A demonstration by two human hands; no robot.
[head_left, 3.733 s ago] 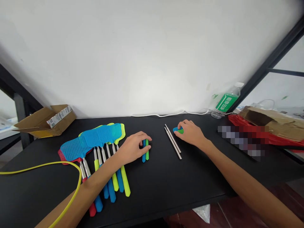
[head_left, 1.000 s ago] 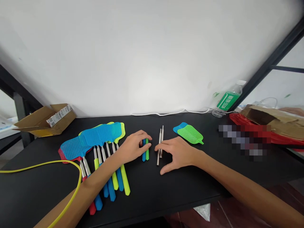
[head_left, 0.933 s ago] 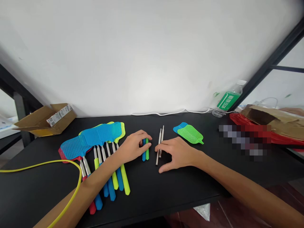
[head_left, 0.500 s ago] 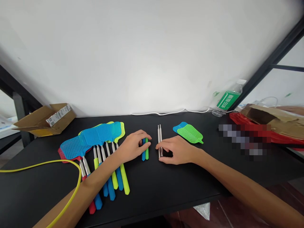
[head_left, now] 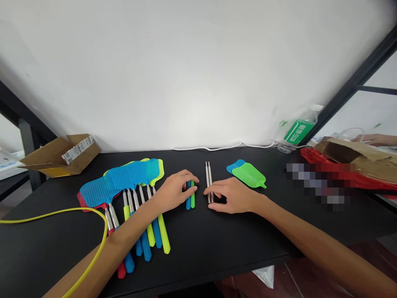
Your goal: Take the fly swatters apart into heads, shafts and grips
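rods: the two metal rods (head_left: 208,176) lie side by side on the black table (head_left: 186,248), between your hands, narrow ends pointing away from you. press lightly and evenly; too much push on one could roll or skew the pair.
rod ends: use your thumb as a stop at the near ends so they sit level.
right hand: yours (head_left: 237,196) is low, palm down, fingers bent across the rods, thumb by their near ends. contact yes, firm grip can't tell.
left hand: yours (head_left: 173,192) is half curled over the blue handle (head_left: 188,204) and green handle (head_left: 192,200); can't tell if it's gripping. best used as a light steady.
forearms: both angle inward from the near side, left one over the swatters' handles (head_left: 145,247).
mesh heads: the green head (head_left: 249,174) overlaps the blue head (head_left: 231,167), beyond your right hand.
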